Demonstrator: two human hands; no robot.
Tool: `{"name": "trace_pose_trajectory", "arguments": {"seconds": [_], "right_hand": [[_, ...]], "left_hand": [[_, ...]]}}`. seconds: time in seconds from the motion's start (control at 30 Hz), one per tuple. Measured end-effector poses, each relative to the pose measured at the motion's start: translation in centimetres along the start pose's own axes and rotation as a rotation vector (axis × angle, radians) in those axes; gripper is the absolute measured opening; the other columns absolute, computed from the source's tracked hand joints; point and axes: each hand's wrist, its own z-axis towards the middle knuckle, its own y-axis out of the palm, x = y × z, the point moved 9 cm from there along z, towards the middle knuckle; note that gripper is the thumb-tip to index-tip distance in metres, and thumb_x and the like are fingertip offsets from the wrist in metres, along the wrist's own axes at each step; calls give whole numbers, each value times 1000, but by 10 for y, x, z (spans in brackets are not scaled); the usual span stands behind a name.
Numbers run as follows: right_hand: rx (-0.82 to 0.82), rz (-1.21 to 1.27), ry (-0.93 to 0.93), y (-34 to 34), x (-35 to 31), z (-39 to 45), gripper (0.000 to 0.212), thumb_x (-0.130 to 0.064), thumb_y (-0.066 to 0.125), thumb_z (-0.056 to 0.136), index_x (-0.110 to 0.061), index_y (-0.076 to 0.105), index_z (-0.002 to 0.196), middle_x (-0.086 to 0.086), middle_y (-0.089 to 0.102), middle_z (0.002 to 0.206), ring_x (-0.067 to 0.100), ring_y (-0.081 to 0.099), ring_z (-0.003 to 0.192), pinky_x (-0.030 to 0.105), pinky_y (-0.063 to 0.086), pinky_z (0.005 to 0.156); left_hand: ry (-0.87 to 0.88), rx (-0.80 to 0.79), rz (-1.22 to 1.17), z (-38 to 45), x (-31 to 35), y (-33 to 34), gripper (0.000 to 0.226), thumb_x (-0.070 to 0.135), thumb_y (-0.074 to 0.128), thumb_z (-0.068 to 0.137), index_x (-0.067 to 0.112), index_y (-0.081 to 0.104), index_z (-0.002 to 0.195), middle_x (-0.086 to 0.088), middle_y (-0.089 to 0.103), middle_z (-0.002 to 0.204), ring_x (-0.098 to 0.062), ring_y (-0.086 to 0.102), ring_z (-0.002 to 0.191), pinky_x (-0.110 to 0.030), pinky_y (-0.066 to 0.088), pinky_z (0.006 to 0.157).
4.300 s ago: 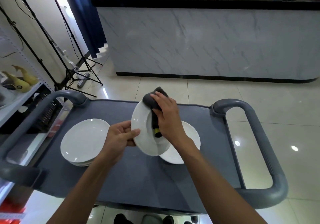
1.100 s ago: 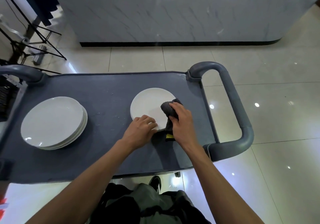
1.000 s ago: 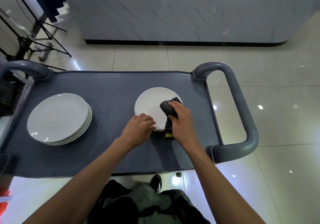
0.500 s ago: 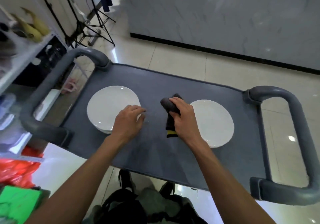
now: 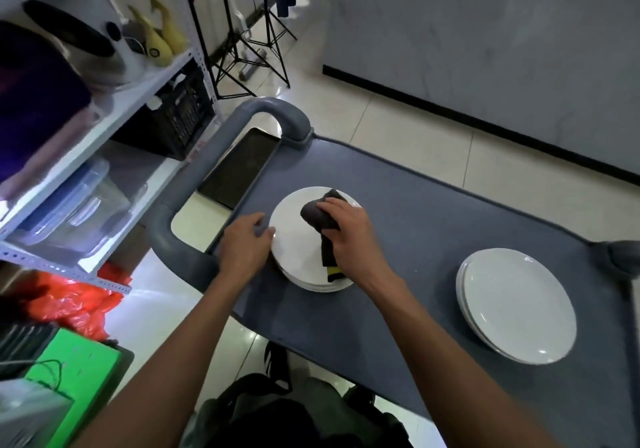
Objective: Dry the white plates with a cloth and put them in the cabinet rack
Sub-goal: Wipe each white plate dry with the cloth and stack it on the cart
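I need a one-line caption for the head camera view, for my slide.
Right hand holds a dark cloth over the left plate stack while the left hand touches its rim, on a grey cart.

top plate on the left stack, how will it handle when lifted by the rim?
The top plate looks glazed and rigid, so probably slippery and breakable. It sits nested on the left stack; its low rim may resist the left hand, so tilting it first likely helps.
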Motion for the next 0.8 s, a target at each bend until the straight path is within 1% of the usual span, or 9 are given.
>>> {"name": "trace_pose_trajectory", "arguments": {"seconds": [0.03, 0.1, 0.2, 0.27, 0.37, 0.43, 0.5, 0.63, 0.8], "right_hand": [[-14, -13, 6, 8, -3, 5, 46, -1, 65, 87, -14, 63, 132, 0, 58, 140, 30, 51, 126, 43, 37, 109], [-26, -15, 23, 21, -6, 15, 47, -3, 64, 88, -17, 62, 132, -2, 57, 141, 30, 51, 126, 43, 38, 107], [-33, -39, 60, 37, -9, 24, 46, -5, 63, 89, -22, 62, 131, -6, 56, 142, 29, 50, 125, 43, 39, 105], [-40, -78, 73, 46, -8, 26, 45, -7, 61, 90, -23, 61, 132, -6, 53, 144, 29, 49, 125, 42, 39, 104], [-50, -140, 108, 55, -4, 23, 43, -11, 58, 94, -24, 57, 136, -3, 43, 153, 30, 42, 130, 43, 37, 105], [-45, -203, 117, 59, -3, 18, 45, -12, 57, 95, -24, 55, 138, 0, 36, 158, 29, 34, 140, 44, 31, 112], [-30, -251, 108, 60, -4, 11, 48, -13, 58, 94, -23, 52, 140, 3, 31, 160, 28, 27, 146, 44, 25, 116], [-26, -274, 134, 62, -2, -3, 55, -16, 58, 95, -22, 43, 148, 4, 26, 162, 28, 25, 147, 45, 28, 116], [-16, -269, 176, 66, 1, -7, 59, -20, 56, 97, -22, 35, 152, 2, 20, 164, 28, 24, 146, 46, 31, 115]], "left_hand": [[-25, -18, -19, 3, -4, 1, 43, 33, 69, 92, 16, 64, 131, -5, 67, 126, -25, 63, 113, -42, 49, 99], [-45, -48, -62, 8, -8, 4, 42, 33, 71, 89, 16, 66, 127, -4, 71, 119, -22, 66, 105, -36, 50, 95], [-35, -69, -100, 11, -8, 9, 30, 34, 73, 85, 20, 71, 111, 0, 74, 103, -21, 68, 92, -37, 55, 86], [-4, -56, -81, 12, -5, 9, 23, 37, 75, 82, 24, 72, 100, 5, 72, 92, -19, 67, 85, -36, 55, 79], [47, -43, -39, 17, -3, 10, 20, 36, 76, 80, 22, 72, 94, 3, 69, 93, -20, 64, 83, -39, 56, 77], [65, -45, -31, 18, -2, 11, 18, 36, 76, 82, 22, 71, 93, 3, 67, 93, -20, 63, 82, -41, 56, 77], [77, -40, -29, 19, -2, 11, 15, 34, 75, 84, 22, 69, 91, 3, 65, 92, -20, 62, 81, -42, 55, 76], [84, -30, -39, 23, 0, 12, 15, 30, 74, 84, 18, 68, 90, 1, 64, 92, -21, 61, 81, -42, 54, 76], [91, -23, -42, 23, 0, 10, 13, 29, 73, 85, 20, 67, 90, 3, 64, 92, -19, 61, 82, -38, 54, 75]]}}
